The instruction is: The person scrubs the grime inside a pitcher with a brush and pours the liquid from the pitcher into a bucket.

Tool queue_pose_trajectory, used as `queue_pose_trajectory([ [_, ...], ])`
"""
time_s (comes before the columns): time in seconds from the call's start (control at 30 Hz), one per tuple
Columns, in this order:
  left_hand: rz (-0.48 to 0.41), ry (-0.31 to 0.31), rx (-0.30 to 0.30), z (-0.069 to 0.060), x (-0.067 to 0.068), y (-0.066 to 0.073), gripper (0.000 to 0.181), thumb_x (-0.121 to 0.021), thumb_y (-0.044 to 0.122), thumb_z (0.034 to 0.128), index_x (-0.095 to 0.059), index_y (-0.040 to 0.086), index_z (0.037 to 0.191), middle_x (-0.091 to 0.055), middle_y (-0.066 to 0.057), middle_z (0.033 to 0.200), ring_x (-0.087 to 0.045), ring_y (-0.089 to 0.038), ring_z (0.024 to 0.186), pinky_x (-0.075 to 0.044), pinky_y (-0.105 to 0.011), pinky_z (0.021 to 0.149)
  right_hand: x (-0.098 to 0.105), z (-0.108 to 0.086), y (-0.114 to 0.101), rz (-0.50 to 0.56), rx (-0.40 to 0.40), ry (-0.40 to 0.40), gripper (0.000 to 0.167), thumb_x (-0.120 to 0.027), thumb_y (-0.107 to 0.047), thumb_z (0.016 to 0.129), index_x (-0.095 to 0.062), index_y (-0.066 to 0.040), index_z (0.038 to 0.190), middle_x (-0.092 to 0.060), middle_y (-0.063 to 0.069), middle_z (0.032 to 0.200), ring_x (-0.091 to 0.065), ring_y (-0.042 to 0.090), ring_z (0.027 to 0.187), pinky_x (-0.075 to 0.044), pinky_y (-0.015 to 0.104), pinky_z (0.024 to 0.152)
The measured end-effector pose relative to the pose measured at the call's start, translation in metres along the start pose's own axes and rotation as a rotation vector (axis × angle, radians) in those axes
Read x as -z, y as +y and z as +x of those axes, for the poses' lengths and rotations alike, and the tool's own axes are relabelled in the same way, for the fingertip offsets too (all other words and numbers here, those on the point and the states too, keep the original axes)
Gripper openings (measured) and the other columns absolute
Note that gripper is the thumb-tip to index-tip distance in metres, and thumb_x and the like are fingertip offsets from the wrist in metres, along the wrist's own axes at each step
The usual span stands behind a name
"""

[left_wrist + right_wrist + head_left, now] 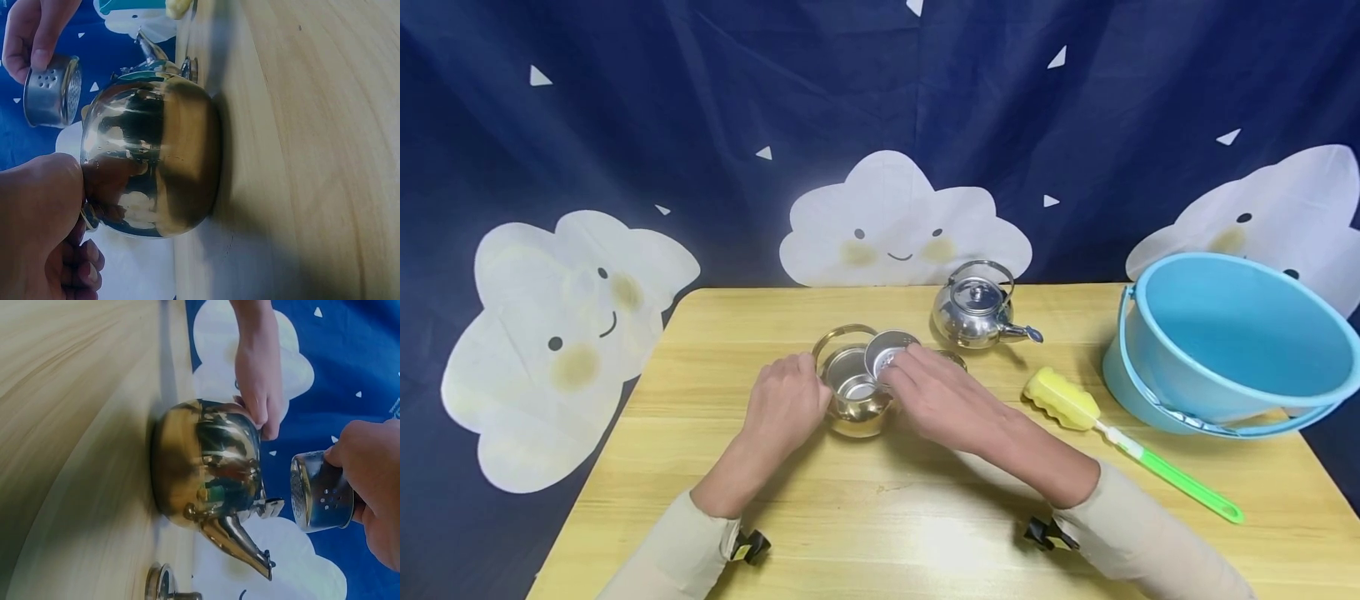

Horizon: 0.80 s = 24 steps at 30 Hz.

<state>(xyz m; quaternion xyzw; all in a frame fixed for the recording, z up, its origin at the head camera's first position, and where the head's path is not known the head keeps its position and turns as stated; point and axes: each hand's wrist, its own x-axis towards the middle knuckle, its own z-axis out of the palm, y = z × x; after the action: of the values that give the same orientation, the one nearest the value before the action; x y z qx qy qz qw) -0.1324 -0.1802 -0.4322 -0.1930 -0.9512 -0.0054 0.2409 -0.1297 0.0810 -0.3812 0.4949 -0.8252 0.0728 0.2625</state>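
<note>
A gold teapot with no lid on it stands upright on the table, its raised handle arching behind the mouth. My left hand grips it at its left side, by the handle's base. With my right hand I hold a metal tea strainer, pinched at its wall. The strainer, a small cup with holes in its wall and base, is tilted above the pot's mouth and apart from it. The pot's spout shows in the right wrist view. A gold lid lies on the table near the spout.
Farther back stands a silver teapot with its lid on. To the right are a sponge bottle brush with a green handle and a large blue bucket. A blue curtain with clouds hangs behind the table.
</note>
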Motion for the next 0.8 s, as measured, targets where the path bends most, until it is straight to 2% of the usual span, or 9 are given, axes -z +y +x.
queue_pose_trajectory([
  [0.17,-0.002,-0.014,-0.001,0.0,0.0,0.0,0.02,-0.046,0.018,0.0891,-0.049,0.004,0.076,-0.039,-0.003,0.061,-0.039,-0.021,0.055,-0.038,-0.034,0.053,0.001,-0.006,0.004,-0.007,-0.002,0.028,0.024,-0.06,0.002,0.082,-0.064,-0.005,0.104,-0.061,0.0,0.094,-0.052,0.015,0.085,-0.048,0.027,0.078],
  [0.53,-0.01,0.009,-0.008,0.001,0.0,0.001,0.018,-0.048,0.017,0.0879,-0.05,0.004,0.076,-0.042,-0.005,0.062,-0.041,-0.022,0.054,-0.039,-0.035,0.054,0.003,-0.02,0.011,0.003,-0.021,0.077,0.018,-0.05,0.0,0.093,-0.065,-0.002,0.102,-0.061,0.003,0.09,-0.053,0.017,0.082,-0.05,0.029,0.076],
  [0.8,-0.008,0.002,0.0,0.0,0.0,0.0,0.018,-0.048,0.017,0.0876,-0.05,0.004,0.075,-0.039,-0.004,0.061,-0.041,-0.022,0.054,-0.039,-0.035,0.054,0.006,-0.031,0.015,0.018,-0.058,0.095,0.01,-0.057,-0.006,0.096,-0.066,-0.002,0.1,-0.063,0.004,0.09,-0.056,0.018,0.082,-0.051,0.029,0.075],
])
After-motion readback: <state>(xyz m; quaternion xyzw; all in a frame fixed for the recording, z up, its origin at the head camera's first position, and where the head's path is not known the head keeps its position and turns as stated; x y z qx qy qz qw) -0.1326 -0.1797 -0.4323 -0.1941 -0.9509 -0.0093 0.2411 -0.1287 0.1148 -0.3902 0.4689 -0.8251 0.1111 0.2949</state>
